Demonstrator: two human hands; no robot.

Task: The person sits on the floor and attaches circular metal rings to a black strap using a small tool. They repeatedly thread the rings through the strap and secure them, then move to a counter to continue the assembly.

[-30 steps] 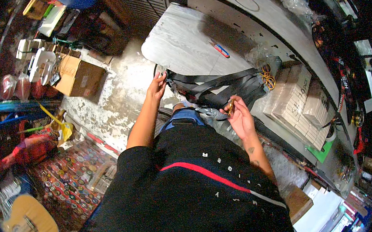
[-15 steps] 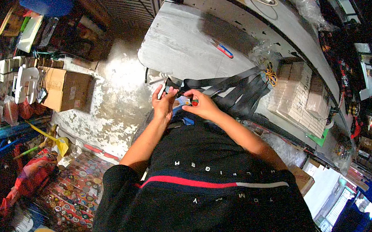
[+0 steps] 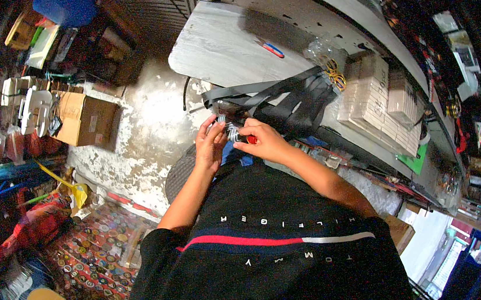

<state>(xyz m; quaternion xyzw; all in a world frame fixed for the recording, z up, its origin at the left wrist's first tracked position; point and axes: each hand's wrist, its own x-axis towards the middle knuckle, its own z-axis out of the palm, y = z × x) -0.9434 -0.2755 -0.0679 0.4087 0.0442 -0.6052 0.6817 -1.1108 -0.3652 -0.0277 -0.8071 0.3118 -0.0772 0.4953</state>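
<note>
Pinching a red piece [image 3: 252, 140], the right hand [image 3: 269, 142] faces the left hand [image 3: 209, 145], curled against a striped piece [image 3: 232, 132] between them, likely steadying it, hold unclear; black straps [image 3: 288, 95] lie beyond.

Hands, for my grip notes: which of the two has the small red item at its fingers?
The right hand: the red item shows between its thumb and fingers. The left hand shows no red.

Left of the pale table [image 3: 212, 44], glare bleaches the floor [image 3: 152, 92], while shadow darkens part of its top. Farther out around the table, surroundings grow dim, bowed and soft toward a grainy black rim.
</note>
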